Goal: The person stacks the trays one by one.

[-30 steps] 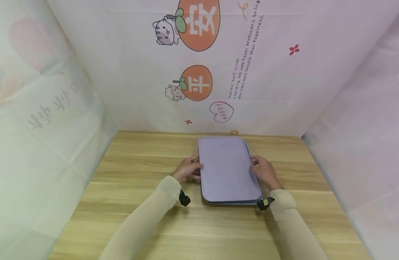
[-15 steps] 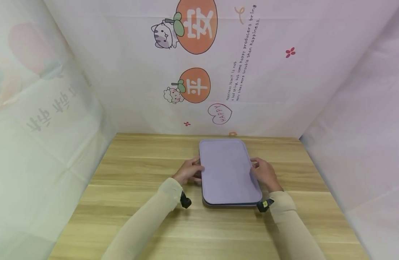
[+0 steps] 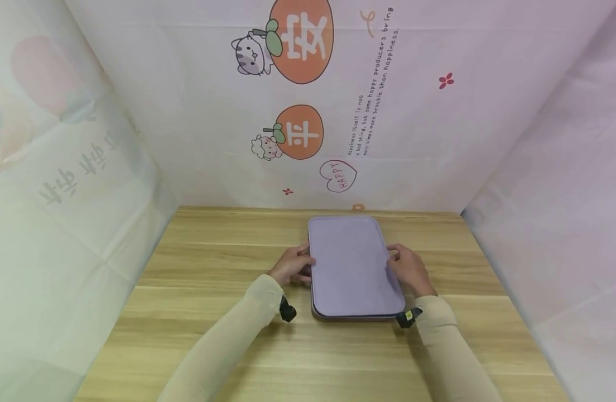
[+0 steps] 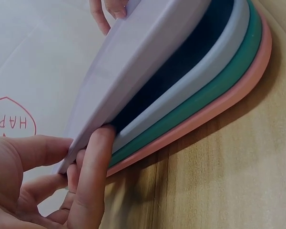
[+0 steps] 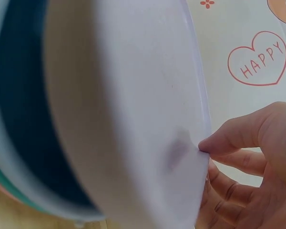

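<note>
A stack of flat rounded-corner boards lies on the wooden table [image 3: 212,335]. The top one is a lilac board [image 3: 353,265] [image 4: 133,62] [image 5: 128,109]. Below it are a dark blue board [image 4: 181,62], a pale blue board [image 4: 214,62], a green board [image 4: 229,81] and a pink board [image 4: 238,95]. My left hand [image 3: 290,267] [image 4: 62,181] pinches the lilac board's left edge, thumb on top and fingers beneath, lifting it off the stack. My right hand [image 3: 408,268] [image 5: 248,162] pinches its right edge the same way.
Printed cloth walls enclose the table on three sides: a back wall [image 3: 338,100] with orange fruit cartoons and a "HAPPY" heart [image 3: 338,176], and plain side sheets left and right. Bare wood lies to the left, right and front of the stack.
The lilac board has shifted slightly and now sits squarely over the stack, whose lower edges showed at its right a second ago. Both hands stay at its edges.
</note>
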`<state>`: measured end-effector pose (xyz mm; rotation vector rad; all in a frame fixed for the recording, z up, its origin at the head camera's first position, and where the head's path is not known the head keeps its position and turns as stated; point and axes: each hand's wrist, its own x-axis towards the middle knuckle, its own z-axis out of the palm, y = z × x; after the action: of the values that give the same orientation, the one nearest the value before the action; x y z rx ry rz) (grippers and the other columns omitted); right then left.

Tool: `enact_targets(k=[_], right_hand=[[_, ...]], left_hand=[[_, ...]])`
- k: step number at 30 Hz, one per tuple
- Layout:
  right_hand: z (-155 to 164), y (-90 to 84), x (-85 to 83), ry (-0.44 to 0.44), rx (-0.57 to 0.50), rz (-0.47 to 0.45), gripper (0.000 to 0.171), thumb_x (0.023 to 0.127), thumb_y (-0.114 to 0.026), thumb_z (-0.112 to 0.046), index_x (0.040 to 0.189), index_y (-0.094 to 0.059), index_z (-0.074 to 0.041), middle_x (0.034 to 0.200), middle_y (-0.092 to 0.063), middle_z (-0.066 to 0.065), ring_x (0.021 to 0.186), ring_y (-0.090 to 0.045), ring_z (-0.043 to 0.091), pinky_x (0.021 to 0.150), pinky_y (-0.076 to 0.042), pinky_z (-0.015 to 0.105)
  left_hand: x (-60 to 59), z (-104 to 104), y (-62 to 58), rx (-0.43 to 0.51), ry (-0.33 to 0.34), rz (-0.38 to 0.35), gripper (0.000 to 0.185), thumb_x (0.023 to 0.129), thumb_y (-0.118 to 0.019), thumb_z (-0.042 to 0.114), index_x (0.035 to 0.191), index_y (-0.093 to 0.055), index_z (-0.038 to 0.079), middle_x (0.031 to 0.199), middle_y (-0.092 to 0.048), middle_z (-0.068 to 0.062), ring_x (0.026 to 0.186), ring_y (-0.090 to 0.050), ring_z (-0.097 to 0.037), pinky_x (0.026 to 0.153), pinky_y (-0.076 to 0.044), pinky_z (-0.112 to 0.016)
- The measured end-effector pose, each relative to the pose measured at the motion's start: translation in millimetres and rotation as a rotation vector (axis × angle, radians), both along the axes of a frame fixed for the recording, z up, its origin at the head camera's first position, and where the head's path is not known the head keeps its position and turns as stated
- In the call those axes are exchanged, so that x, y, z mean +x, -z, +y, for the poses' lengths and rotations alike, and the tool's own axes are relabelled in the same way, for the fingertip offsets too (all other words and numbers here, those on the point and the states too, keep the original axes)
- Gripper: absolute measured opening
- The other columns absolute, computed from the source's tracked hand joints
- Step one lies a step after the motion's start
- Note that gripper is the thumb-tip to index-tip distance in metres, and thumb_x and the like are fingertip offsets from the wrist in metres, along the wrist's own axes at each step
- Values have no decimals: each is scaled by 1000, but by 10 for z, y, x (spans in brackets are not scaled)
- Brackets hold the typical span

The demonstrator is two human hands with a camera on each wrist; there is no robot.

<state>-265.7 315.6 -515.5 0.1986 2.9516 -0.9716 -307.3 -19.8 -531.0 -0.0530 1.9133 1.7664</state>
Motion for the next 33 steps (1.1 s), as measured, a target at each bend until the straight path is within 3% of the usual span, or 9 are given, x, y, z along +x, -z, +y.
enact_targets(k=[6, 13, 27, 33], right_hand=[[-14, -16, 13, 2, -5, -14, 51, 99, -61, -13, 149, -60, 0, 119, -74, 23, 95, -69, 32, 68, -52, 31], [-8, 40, -5, 12, -1, -24, 53, 100, -61, -15, 151, -59, -3, 120, -75, 21, 96, -69, 30, 67, -53, 30], [-23, 97, -3, 13, 5, -34, 53, 100, -60, -14, 151, -57, -2, 119, -74, 21, 90, -69, 27, 64, -51, 29], [-22, 90, 0, 11, 8, -26, 53, 99, -61, -14, 150, -58, -1, 118, -75, 21, 90, -69, 28, 64, -51, 29]], left_hand=[[20, 14, -50, -45, -7, 12, 74, 105, -66, 9, 171, -36, 21, 119, -71, -16, 84, -72, -18, 74, -72, -35], [31, 3, -104, -83, -8, 11, 74, 103, -67, 9, 170, -41, 26, 95, -59, -8, 76, -60, -13, 71, -72, -34], [17, 7, -63, -143, -13, 42, 74, 102, -68, 9, 169, -41, 24, 115, -62, -11, 80, -61, -14, 71, -71, -34], [19, 2, -57, -149, -11, 58, 73, 102, -69, 10, 169, -42, 22, 110, -62, -10, 78, -61, -13, 70, -71, -34]])
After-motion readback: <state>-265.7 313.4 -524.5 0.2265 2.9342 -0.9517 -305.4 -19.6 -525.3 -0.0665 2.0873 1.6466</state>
